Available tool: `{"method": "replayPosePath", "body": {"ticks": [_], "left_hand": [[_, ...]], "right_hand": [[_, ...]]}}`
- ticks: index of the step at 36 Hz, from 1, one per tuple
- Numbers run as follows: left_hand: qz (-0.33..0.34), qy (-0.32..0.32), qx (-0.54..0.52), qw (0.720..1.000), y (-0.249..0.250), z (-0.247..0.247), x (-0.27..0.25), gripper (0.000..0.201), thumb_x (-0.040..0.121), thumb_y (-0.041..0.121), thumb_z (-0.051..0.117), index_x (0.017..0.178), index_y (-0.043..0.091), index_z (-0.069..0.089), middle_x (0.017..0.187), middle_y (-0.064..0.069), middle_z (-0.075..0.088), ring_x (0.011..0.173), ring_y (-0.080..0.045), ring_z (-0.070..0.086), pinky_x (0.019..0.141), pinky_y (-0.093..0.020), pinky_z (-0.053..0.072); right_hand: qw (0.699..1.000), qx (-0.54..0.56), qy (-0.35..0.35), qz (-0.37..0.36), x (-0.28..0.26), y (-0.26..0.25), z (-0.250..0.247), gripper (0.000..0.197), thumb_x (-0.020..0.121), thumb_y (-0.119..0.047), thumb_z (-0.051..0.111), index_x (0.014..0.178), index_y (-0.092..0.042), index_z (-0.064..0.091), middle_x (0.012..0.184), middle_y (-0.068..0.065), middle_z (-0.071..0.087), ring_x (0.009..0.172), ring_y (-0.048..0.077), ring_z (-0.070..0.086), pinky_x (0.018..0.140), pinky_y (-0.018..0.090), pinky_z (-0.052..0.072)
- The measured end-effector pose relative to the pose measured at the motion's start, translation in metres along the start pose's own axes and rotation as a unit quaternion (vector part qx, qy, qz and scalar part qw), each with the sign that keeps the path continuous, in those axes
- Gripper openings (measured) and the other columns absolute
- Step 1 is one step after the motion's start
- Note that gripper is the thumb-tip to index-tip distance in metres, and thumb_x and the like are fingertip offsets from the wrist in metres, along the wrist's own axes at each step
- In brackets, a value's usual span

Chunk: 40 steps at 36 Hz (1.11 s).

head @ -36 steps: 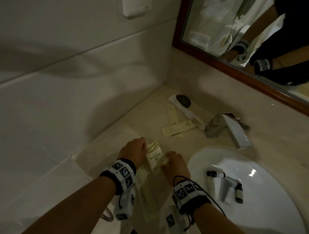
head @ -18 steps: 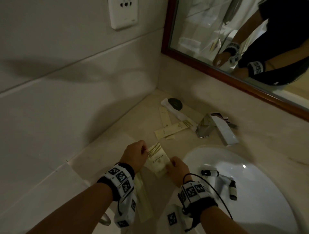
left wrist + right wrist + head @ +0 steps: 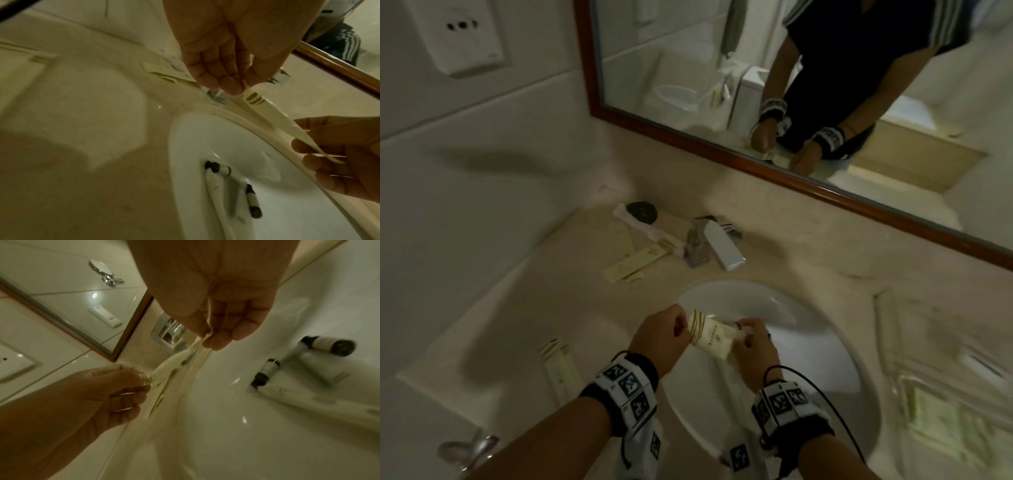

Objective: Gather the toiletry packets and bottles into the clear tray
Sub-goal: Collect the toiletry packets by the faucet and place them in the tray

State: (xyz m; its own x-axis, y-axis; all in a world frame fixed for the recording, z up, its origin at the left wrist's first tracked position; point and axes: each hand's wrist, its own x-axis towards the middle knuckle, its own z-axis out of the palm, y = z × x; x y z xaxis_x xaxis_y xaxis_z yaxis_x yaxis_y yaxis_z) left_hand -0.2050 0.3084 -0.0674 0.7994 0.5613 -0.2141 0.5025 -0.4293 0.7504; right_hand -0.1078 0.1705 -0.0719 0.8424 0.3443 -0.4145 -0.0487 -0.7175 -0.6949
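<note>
I am holding a cream packet (image 3: pixel 711 337) above the sink basin (image 3: pixel 808 329), near its 9 o'clock rim. My left hand (image 3: pixel 659 337) is pinching the striped end between thumb and fingertips, and my right hand (image 3: pixel 751 342) is pinching the opposite end. Two dark-capped bottles (image 3: pixel 253 202) and a white tube (image 3: pixel 216 183) are lying inside the basin. More flat packets (image 3: pixel 635 262) are lying on the counter (image 3: pixel 524 308) at 11 o'clock of the basin, just beside the chrome faucet (image 3: pixel 717 248). Another packet (image 3: pixel 560 365) is lying at 9 o'clock of my left wrist. The clear tray (image 3: pixel 955 411) is sitting at 3 o'clock of the basin, blurred, with pale packets inside.
</note>
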Motion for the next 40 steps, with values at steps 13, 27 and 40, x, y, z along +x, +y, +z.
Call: {"method": "replayPosePath", "body": {"ticks": [13,27,40], "left_hand": [[0.108,-0.070,0.029,0.991,0.102,0.104,-0.018,0.006,0.088,0.014,0.052,0.083,0.013,0.050,0.075,-0.001,0.053,0.072,-0.020,0.053,0.069,-0.035,0.047],[0.160,-0.121,0.042,0.979,0.186,0.222,-0.042,0.006,0.089,0.016,0.052,0.088,0.010,0.055,0.080,-0.003,0.056,0.077,-0.023,0.056,0.070,-0.036,0.050],[0.185,-0.184,0.053,0.964,0.235,0.298,-0.055,0.007,0.087,0.017,0.054,0.090,0.011,0.058,0.091,-0.008,0.064,0.084,-0.025,0.060,0.080,-0.039,0.053]], "right_hand": [[0.996,0.007,0.082,0.013,-0.011,0.093,-0.121,0.007,0.092,-0.019,0.051,0.086,-0.022,0.053,0.089,0.005,0.064,0.081,0.028,0.062,0.074,0.037,0.053],[0.982,0.081,0.166,0.032,-0.028,0.190,-0.225,0.010,0.088,-0.012,0.055,0.084,-0.020,0.060,0.086,0.001,0.062,0.083,0.023,0.059,0.075,0.032,0.049],[0.977,0.030,0.203,0.051,-0.033,0.261,-0.287,0.012,0.085,-0.010,0.056,0.085,-0.021,0.060,0.094,0.003,0.064,0.090,0.024,0.061,0.077,0.026,0.046]]}}
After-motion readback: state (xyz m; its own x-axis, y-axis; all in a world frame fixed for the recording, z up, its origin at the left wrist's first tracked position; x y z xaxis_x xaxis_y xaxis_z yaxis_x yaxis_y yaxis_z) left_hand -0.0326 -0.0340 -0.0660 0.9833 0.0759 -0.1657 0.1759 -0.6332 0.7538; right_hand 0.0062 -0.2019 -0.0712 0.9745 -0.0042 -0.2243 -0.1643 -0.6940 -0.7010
